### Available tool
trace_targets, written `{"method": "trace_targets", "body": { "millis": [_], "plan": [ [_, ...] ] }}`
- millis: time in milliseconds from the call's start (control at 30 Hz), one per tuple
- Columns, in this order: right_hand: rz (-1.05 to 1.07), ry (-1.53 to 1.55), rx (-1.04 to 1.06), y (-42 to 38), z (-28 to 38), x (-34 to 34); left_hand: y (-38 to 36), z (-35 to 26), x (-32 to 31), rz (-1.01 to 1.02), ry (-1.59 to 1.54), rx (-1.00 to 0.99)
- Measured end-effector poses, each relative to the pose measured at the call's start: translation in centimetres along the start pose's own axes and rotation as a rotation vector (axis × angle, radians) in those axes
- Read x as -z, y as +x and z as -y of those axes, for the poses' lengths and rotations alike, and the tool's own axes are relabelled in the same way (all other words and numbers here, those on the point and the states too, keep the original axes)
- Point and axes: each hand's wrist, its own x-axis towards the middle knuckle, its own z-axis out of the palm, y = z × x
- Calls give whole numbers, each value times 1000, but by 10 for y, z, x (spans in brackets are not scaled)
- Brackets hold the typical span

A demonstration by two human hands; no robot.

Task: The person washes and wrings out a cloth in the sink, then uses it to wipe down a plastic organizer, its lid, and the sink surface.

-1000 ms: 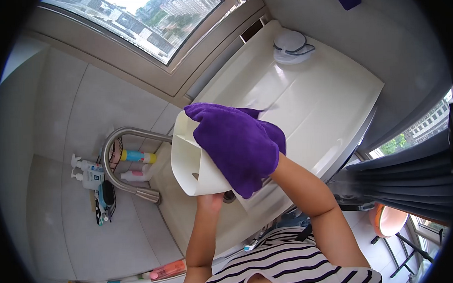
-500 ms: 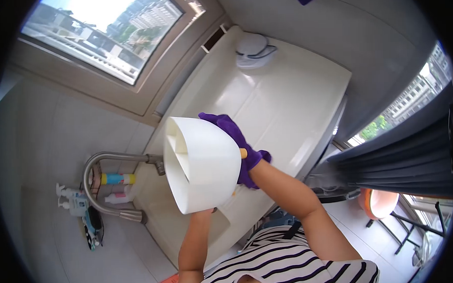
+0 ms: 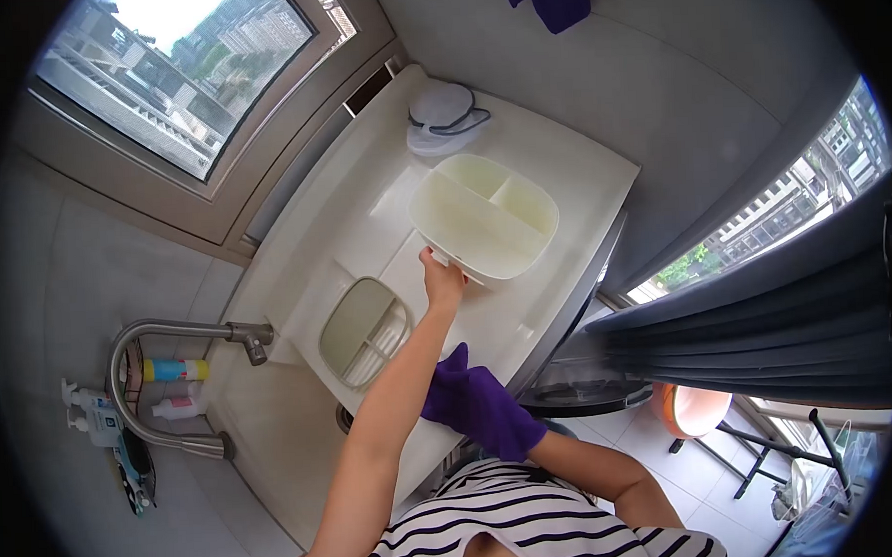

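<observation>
My left hand (image 3: 444, 281) is bare and closed on the near edge of a white divided box (image 3: 444, 220). The box rests open side up on the counter, and its inner walls make several compartments. Close to my body, my right hand is covered by a purple cloth (image 3: 485, 410) bunched around it; the cloth hides the fingers. To the left of my forearm lies a second divided tray (image 3: 354, 326), greyish inside with a pale rim, partly hidden by the arm.
A curved metal faucet (image 3: 163, 333) reaches over the basin on the left, near several bottles (image 3: 174, 369). A white mesh item with dark trim (image 3: 445, 116) sits in the back corner. Another purple cloth (image 3: 554, 2) hangs on the wall. A grey curtain (image 3: 733, 337) hangs at right.
The white box has gone from being held tilted in both hands to standing on the counter farther back. My right hand has drawn back towards my body with the purple cloth.
</observation>
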Motion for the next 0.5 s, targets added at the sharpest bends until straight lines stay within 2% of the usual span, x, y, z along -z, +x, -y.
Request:
{"method": "trace_targets", "body": {
  "millis": [67, 100, 167, 200, 233, 267, 300, 333, 367, 400, 433, 467, 500],
  "plan": [
    [-310, -224, 8, -7, 5, -6, 5, 7, -15, -35, -40, 30],
    [-313, -228, -8, -8, 8, -7, 8, 9, -18, -13, -54, 2],
    [-146, -731, 119, -10, 8, -4, 10, 13, -11, -37, -66, -13],
    [-138, -724, 83, -11, 12, -3, 10, 10, -7, 65, -73, 1],
    [-1, -1523, 214, -11, 21, -2, 8, 7, -1, 171, -84, 13],
    [189, -2308, 369, -9, 24, -1, 5, 5, 12, 143, -87, 21],
    [36, -2109, 324, -7, 16, -6, 0, 2, 28, 223, -98, 99],
    [55, -2103, 308, -8, 14, -9, -3, 2, 46, 308, -110, 175],
    [-22, -1967, 267, -9, 14, -12, -1, 10, 75, 279, 10, 13],
    [-101, -1831, 229, -10, 15, -15, 15, 37, 110, 112, 296, -214],
    [-95, -1826, 222, -10, 17, -19, 14, 39, 145, -109, 481, -483],
    [-32, -2151, 313, -10, 20, -24, 12, 39, 181, -245, 818, -433],
    [47, -2475, 412, -9, 22, -26, 11, 44, 207, -261, 973, -280]
  ]
}}
